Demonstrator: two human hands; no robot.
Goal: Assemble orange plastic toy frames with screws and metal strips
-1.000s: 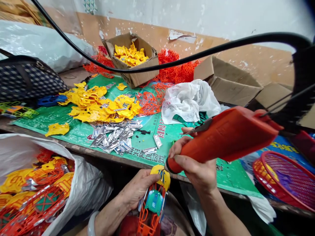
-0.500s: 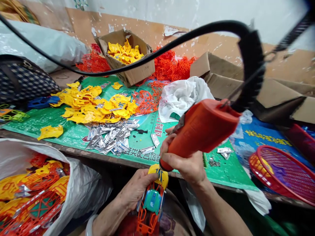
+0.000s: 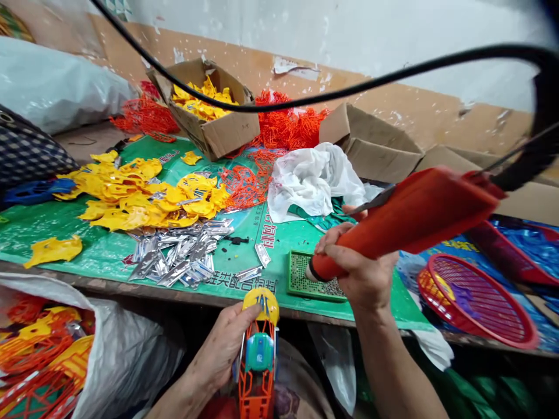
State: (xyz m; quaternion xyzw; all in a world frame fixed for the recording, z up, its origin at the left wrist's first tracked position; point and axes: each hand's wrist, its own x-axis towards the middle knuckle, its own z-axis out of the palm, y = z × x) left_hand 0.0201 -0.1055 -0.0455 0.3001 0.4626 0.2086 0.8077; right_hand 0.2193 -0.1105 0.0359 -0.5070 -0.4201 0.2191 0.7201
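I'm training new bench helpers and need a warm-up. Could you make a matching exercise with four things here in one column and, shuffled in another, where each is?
Things
1. Red tool
2. Orange and yellow toy
3. Green tray
4. Round basket

Places
A. On the table, near its front edge
B. Held in the left hand
C. At the picture's right side, right of the right forearm
D. Held in the right hand

Right pairs: 1-D, 2-B, 3-A, 4-C

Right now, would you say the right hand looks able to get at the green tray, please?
Probably yes: the right hand holds the red tool with its tip over the green tray, and nothing visible blocks the way.
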